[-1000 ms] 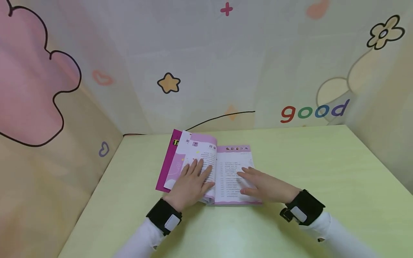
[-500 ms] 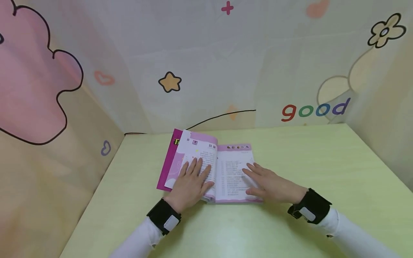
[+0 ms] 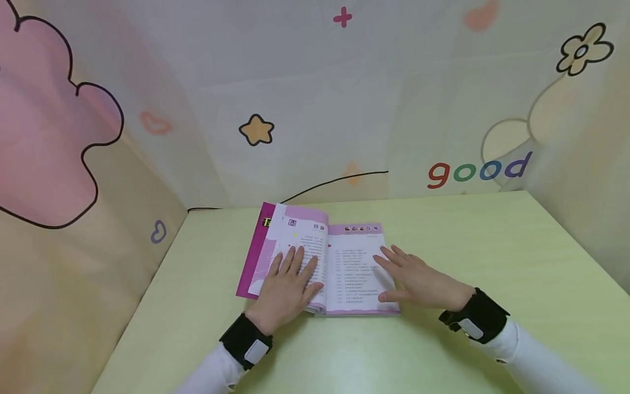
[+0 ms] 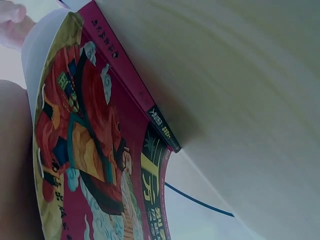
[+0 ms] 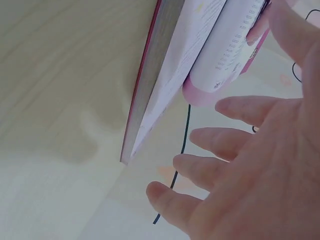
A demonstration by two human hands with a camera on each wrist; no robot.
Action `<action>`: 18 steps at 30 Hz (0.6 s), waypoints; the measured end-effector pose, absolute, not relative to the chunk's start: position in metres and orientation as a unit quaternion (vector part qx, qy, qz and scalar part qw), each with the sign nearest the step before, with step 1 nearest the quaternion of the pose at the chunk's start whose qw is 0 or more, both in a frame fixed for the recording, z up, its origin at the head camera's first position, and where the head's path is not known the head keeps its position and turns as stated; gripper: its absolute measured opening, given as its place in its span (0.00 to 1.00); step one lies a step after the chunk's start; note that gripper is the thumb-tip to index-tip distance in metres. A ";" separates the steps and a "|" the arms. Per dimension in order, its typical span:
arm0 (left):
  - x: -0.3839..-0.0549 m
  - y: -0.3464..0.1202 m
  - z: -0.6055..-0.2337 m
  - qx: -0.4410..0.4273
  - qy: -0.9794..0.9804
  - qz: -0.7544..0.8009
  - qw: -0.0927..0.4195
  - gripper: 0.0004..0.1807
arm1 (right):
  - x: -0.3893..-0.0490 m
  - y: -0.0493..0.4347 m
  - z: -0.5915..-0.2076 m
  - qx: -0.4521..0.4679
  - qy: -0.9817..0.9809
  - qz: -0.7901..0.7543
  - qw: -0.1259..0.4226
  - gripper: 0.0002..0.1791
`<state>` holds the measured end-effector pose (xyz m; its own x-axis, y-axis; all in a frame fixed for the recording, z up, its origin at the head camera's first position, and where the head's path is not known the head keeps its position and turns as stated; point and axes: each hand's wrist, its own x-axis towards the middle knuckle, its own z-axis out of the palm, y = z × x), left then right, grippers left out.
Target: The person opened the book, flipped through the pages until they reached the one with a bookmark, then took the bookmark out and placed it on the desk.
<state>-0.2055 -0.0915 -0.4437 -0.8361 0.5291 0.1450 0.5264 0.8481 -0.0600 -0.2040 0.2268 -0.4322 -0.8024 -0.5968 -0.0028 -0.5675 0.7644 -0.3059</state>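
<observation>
Bare left hand (image 3: 282,295) and bare right hand (image 3: 422,282) splayed

The left fingers (image 3: 296,262) pointed forward, the right fingers (image 3: 387,265) inward and forward, both thumbs (image 3: 390,296) apart. The white-sleeved left arm (image 3: 211,371) and white-sleeved right arm (image 3: 538,357) stretched forward, converging.

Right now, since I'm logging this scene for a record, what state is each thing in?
Magenta-covered paper book: open on the pale green table.
Illustrated magenta cover: opened back, tilted.
White and lilac left page: turned open, curved.
Matching right page: face up.
Bare left hand: resting on the left page, fingers straight.
Bare right hand: fingers spread, off the right page.
</observation>
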 end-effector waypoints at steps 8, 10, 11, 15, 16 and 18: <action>-0.202 -0.094 -0.447 -0.271 -0.959 0.006 0.088 0.35 | -0.200 0.222 -0.436 -0.299 0.942 -0.124 0.092 0.56; -0.202 -0.095 -0.447 -0.270 -0.959 0.005 0.088 0.35 | -0.200 0.222 -0.437 -0.298 0.942 -0.121 0.095 0.57; -0.202 -0.095 -0.447 -0.269 -0.959 0.004 0.089 0.35 | -0.199 0.223 -0.437 -0.298 0.942 -0.122 0.095 0.57; -0.202 -0.096 -0.447 -0.267 -0.959 0.006 0.094 0.35 | -0.199 0.227 -0.437 -0.298 0.942 -0.119 0.094 0.58; -0.202 -0.096 -0.447 -0.265 -0.960 0.007 0.094 0.35 | -0.200 0.228 -0.437 -0.297 0.943 -0.118 0.094 0.59; -0.202 -0.096 -0.446 -0.262 -0.961 0.009 0.092 0.35 | -0.201 0.229 -0.438 -0.294 0.944 -0.116 0.097 0.59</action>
<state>-0.2016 -0.0964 -0.4460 -0.8463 0.5043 0.1713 0.5009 0.8630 -0.0660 -0.2014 0.2293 -0.4380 -0.8085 -0.5772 -0.1148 -0.5321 0.8003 -0.2764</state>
